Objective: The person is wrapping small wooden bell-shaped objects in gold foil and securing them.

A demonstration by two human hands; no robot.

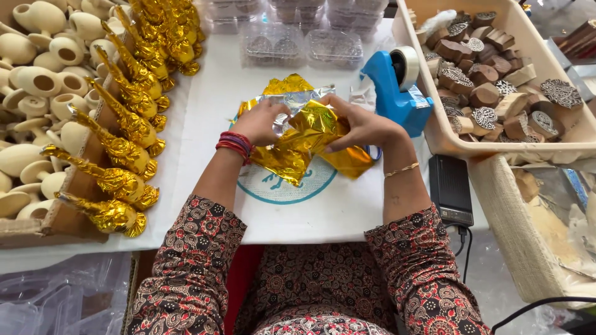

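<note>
We see a blue tape dispenser [392, 87], a tray of carved wooden blocks [481, 68], gold-wrapped figures [127, 124], unwrapped wooden pieces [37, 80], and clear plastic boxes [298, 43] on the bench [198, 111].

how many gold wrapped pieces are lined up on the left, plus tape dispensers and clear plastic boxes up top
Gold-wrapped pieces: about 10, with the far ones overlapping
Blue tape dispenser: 1
Clear plastic boxes: at least 6, some cut off by the frame edge
Total: about 17

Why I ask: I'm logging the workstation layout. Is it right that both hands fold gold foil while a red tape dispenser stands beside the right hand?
No: the tape dispenser is blue, as the head view shows. Both the left hand and right hand do fold gold foil.
</note>
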